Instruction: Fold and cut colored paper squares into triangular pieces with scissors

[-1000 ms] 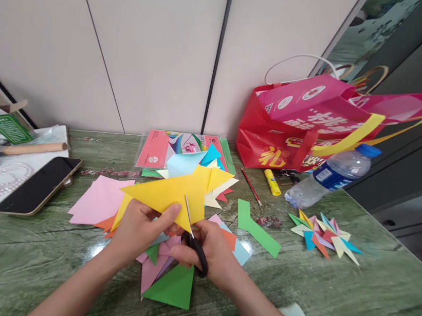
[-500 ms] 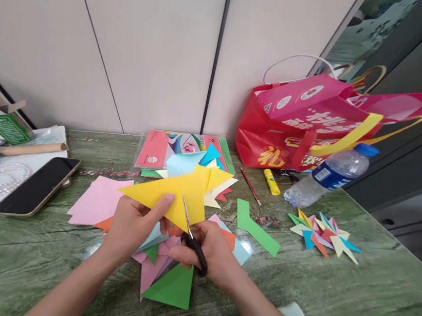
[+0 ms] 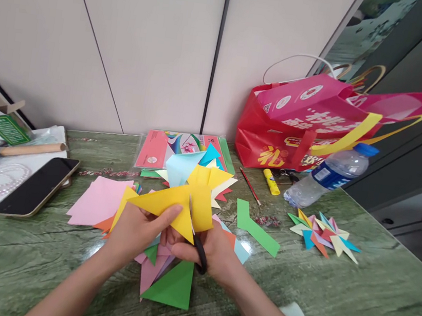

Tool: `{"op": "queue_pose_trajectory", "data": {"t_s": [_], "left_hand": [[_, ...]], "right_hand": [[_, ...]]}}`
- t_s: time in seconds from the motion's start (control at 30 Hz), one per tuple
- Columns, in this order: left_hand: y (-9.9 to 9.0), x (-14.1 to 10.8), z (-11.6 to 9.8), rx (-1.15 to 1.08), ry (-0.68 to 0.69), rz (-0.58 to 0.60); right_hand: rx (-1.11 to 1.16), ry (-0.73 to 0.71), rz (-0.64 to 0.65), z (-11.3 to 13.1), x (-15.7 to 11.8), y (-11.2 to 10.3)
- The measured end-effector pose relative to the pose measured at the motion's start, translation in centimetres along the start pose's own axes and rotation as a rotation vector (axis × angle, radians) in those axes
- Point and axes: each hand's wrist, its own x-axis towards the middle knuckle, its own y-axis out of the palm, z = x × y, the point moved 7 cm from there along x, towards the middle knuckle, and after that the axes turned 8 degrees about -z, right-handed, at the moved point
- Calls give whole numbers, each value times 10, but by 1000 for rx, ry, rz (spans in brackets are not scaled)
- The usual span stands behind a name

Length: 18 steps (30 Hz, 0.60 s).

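My left hand (image 3: 143,227) pinches a folded piece of yellow paper (image 3: 162,202), thumb on top and fingers beneath. In my right hand (image 3: 214,249) is a pair of scissors with black handles (image 3: 200,255). Its blades cross the yellow paper from the lower edge towards the upper one, and a strip on the right of the cut stands slightly apart. Below my hands lie a green paper triangle (image 3: 172,287) and pink paper pieces (image 3: 151,274). Pink sheets (image 3: 100,200) rest left of my left hand. More yellow paper (image 3: 208,177) lies beyond the held piece.
A paper pack (image 3: 152,147) lies at the back. To the right are a green strip (image 3: 259,232), red pencil (image 3: 251,186), glue stick (image 3: 271,181), plastic bottle (image 3: 329,176), red bag (image 3: 304,123) and multicoloured paper star (image 3: 323,234). A phone (image 3: 38,186) and hammer (image 3: 27,150) sit left.
The scissor blades have gone further through the yellow paper, and the cut now reaches near its upper edge. The part on the right has spread away. Both hands have shifted slightly.
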Motion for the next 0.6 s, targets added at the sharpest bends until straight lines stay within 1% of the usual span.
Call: {"op": "queue_pose_trajectory", "data": {"t_s": [0.1,0.27,0.37,0.47,0.53,0.6], "left_hand": [[1,-1,1,-23,-9,19],[-1,-1,0,-12,-9,-8],[0,0,1,2,-19,-15],[-3,0,0,17,-19,-59],[-4,-1,0,19,-20,-71],[-4,-1,-1,22,-16,-57]], "right_hand": [[8,-4,6,0,0,1],[-30,-7,-27,0,0,-1],[-9,32,-53,-4,0,-3],[16,63,-73,-7,0,-5],[26,68,-68,-8,0,-4],[44,62,-49,-6,0,-2]]}}
